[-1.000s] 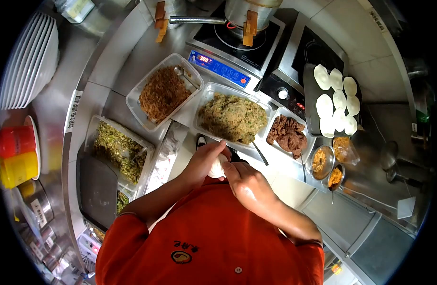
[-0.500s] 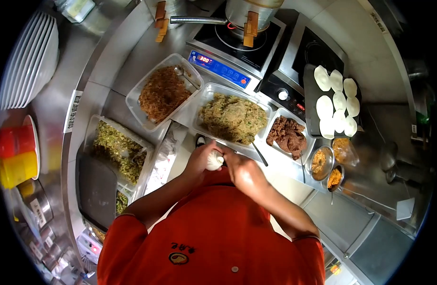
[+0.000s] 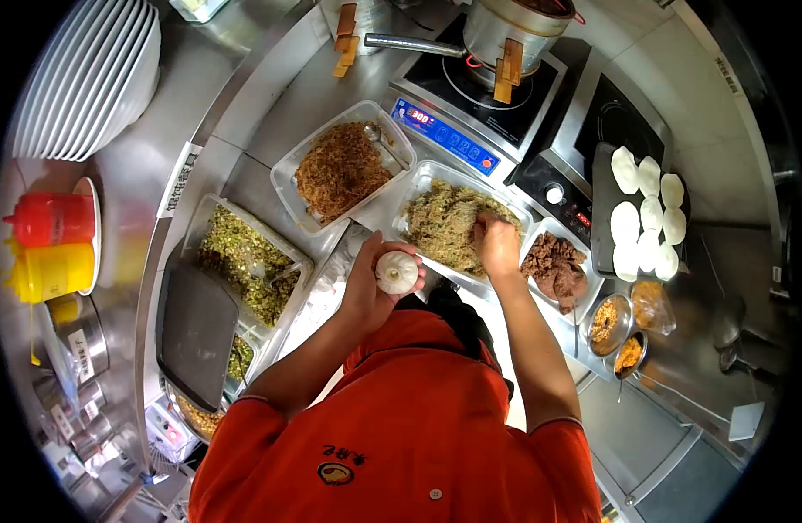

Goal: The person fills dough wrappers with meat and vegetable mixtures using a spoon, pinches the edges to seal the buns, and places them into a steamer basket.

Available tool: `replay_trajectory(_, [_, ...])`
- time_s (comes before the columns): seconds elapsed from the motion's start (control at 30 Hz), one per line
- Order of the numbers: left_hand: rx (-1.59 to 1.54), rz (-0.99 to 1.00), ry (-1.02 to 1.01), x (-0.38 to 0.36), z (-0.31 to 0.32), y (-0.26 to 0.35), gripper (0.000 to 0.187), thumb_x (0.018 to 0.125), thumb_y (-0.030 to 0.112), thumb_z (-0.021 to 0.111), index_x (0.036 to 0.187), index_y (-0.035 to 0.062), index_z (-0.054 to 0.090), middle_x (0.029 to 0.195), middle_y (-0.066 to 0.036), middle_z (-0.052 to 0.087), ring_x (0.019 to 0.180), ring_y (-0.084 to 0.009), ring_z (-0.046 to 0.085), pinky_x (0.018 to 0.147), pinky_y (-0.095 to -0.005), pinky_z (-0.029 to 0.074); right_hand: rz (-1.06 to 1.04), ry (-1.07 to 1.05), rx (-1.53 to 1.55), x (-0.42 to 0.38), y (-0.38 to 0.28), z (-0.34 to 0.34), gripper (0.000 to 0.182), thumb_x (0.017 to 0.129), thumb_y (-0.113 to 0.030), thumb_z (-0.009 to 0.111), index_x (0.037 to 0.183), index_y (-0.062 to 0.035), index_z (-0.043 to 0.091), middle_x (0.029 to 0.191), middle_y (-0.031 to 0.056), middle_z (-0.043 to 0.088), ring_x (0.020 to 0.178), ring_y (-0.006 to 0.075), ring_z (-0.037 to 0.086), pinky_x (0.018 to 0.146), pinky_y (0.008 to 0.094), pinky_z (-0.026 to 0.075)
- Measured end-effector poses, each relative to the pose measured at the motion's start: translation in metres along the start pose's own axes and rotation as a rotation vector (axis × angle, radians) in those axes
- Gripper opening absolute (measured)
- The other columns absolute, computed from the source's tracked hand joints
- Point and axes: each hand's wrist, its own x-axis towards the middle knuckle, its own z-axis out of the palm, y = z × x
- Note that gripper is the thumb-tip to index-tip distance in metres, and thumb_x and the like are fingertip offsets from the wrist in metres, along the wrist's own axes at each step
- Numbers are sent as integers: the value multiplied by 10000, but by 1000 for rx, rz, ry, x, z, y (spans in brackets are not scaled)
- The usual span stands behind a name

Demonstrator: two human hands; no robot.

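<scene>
My left hand (image 3: 370,277) is curled around a round white stuffed bun (image 3: 397,273), whose pleated top faces up with a small opening at its centre. Over the right part of a clear plastic tub (image 3: 418,170) is my right hand (image 3: 499,245), its fingers pinched together at the pale green-brown filling (image 3: 445,222). What those fingers hold is hidden by the hand. Just right of that hand stands a tub of brown meat filling (image 3: 560,272).
Shredded brown filling with a spoon (image 3: 385,146) sits farther left. Chopped green filling (image 3: 244,257) is at my left. A pot (image 3: 506,39) stands on an induction cooker (image 3: 445,139). White discs lie on a dark griddle (image 3: 603,218). Two small bowls (image 3: 608,327) are at right.
My hands have parted. The left one now shows the bun upright, pleats up; the right has moved right and forward to the filling tub. The view has shifted, so the surroundings appear farther right.
</scene>
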Motion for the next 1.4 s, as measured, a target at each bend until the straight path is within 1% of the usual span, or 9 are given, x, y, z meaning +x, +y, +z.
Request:
replay_trajectory(0.17, [31,41,-28,-2,11,-1,517,1104,475,421,1059,31,680,976,-128,708,893,-257,725,778,-401,627,30,9,23,2,16,0,90,872,-40,702,952,-28,744,858,224,743,770,371,741,723,444,588])
replay_trajectory(0.3, [54,73,-58,3,15,-6,512,1109,471,418,1068,36,684,996,-116,706,921,-252,721,786,-408,623,275,65,733,-11,4,-30,94,900,50,687,986,50,725,885,98,758,749,143,688,695,291,550])
replay_trajectory(0.4, [80,65,-75,8,28,-11,498,1109,466,418,1098,39,674,1015,-113,705,948,-244,719,825,-413,613,369,-84,1195,-31,-35,-89,135,918,91,655,1005,18,729,918,88,754,770,131,679,713,263,544])
replay_trajectory(0.83, [113,31,-187,26,81,-44,398,1116,380,428,1136,53,654,1032,-50,684,980,-154,656,921,-333,505,-172,49,451,-72,-103,-167,105,881,51,744,978,14,763,1000,135,787,909,233,771,788,310,596])
replay_trajectory(1.03, [209,121,-221,35,85,-56,421,1133,358,376,1129,44,656,1044,-73,696,1029,-176,661,919,-349,526,5,7,559,-63,-81,-165,200,808,29,839,987,-27,768,780,6,624,695,95,578,635,239,481])
replay_trajectory(1.13, [158,138,-185,32,97,-51,424,1134,346,370,1133,31,654,1045,-97,690,1012,-207,666,880,-364,550,219,-50,840,-61,-49,-157,292,847,22,772,1130,-23,718,916,35,709,765,63,610,634,222,474])
replay_trajectory(1.23, [119,164,-132,30,100,-49,454,1129,376,361,1134,25,648,1061,-128,681,989,-255,674,823,-391,579,-31,-98,161,-50,-9,-140,568,842,70,662,1402,10,587,1347,284,643,1132,355,716,925,399,607])
replay_trajectory(1.3, [23,117,-140,33,97,-48,488,1115,431,371,1132,27,645,1081,-132,683,1006,-260,676,832,-393,577,158,-214,245,-55,-11,-147,608,839,58,631,1439,-9,557,1468,284,553,1414,430,489,1179,439,418])
replay_trajectory(1.4, [40,66,-169,25,101,-52,574,1095,510,352,1161,19,642,1095,-133,685,1027,-267,674,874,-406,572,-59,-65,393,-69,-21,-168,539,866,-4,702,1394,13,592,1438,264,586,1347,424,564,1129,449,475])
